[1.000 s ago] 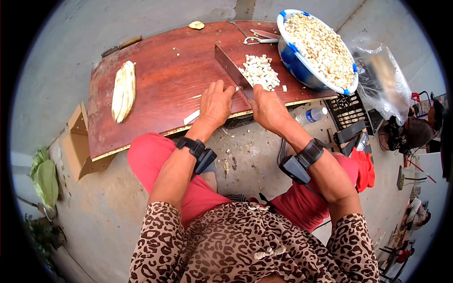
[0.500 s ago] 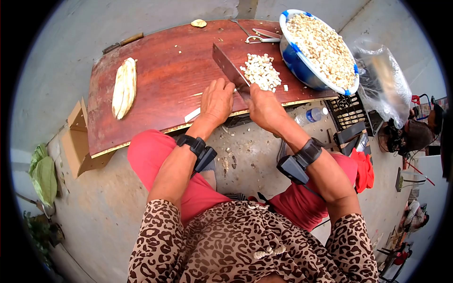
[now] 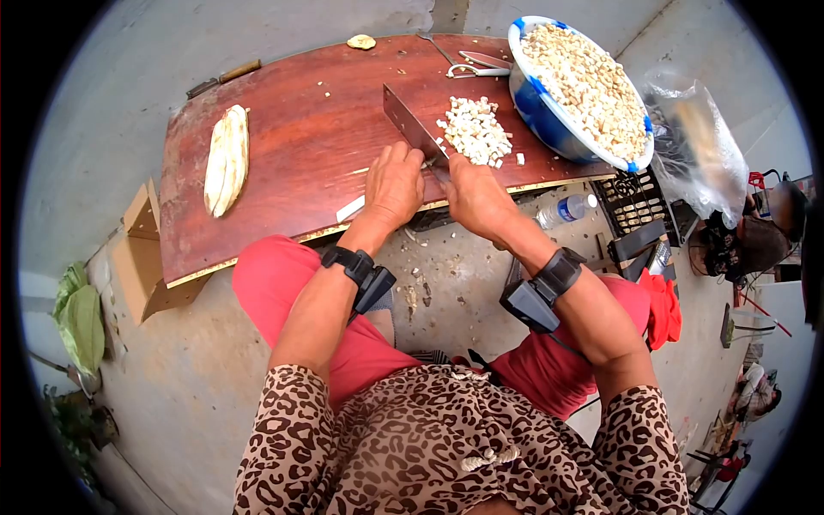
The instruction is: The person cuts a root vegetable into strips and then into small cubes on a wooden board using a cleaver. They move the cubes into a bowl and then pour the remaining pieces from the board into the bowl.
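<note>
My right hand [image 3: 476,193] is closed round the handle of a cleaver [image 3: 412,124], its broad dark blade upright beside my left fingertips. My left hand [image 3: 396,184], fingers curled down, presses on a pale strip [image 3: 350,209] whose end sticks out on its left; the rest lies hidden under the hand. Right of the blade sits a heap of small white cubes [image 3: 476,133] on the reddish-brown board [image 3: 283,163]. A long, pale peeled piece [image 3: 227,161], perhaps a root or fruit, lies at the board's left side.
A blue and white basin [image 3: 549,120] full of pale cubes stands at the right end. Behind are a peeler [image 3: 476,72], a wooden-handled tool [image 3: 225,77] and a pale slice [image 3: 361,41]. Beyond the near edge are a water bottle [image 3: 566,210] and a black crate [image 3: 635,206].
The cleaver and my right hand have shifted slightly left and toward me, close to my left fingers. My left hand stays nearly in place; the heap looks almost the same.
</note>
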### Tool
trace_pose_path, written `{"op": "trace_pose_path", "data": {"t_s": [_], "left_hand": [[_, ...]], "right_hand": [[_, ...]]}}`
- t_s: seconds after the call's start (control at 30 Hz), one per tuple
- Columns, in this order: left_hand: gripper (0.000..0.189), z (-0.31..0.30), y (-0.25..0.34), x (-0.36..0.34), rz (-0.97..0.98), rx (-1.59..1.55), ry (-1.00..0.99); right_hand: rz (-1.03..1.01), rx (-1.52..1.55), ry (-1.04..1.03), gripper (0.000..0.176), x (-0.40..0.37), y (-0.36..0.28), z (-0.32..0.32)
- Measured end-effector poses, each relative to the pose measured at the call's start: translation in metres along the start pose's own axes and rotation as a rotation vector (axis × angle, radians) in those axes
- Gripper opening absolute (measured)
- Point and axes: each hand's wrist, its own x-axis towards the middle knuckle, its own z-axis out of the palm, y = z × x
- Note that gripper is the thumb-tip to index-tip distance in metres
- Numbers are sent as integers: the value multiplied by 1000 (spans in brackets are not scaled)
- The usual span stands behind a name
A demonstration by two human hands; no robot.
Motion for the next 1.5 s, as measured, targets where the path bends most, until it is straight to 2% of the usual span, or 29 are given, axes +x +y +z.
{"op": "trace_pose_path", "data": {"t_s": [0.17, 0.27, 0.37, 0.47, 0.77, 0.87, 1.5], "left_hand": [[21, -2, 1, 0, -54, -89, 6], [24, -3, -2, -2, -30, -41, -49], [22, -3, -2, -3, -64, -112, -22], [19, -6, 2, -4, -105, -158, 5], [16, -8, 0, -5, -85, -64, -57], [13, -8, 2, -5, -84, 20, -27], [21, -16, 3, -7, -156, 40, -94]], "right_hand": [[-54, -44, -3, 13, -5, -10, -9], [-85, -59, -12, 13, -2, -1, 2], [-36, -19, -22, 12, -3, -9, -6], [-88, 22, 52, 12, -3, -8, -5], [-18, -4, -41, 19, -1, -9, -2], [-63, 10, 13, 18, -3, -15, -7], [40, -50, -117, 21, -3, -25, -2]]}}
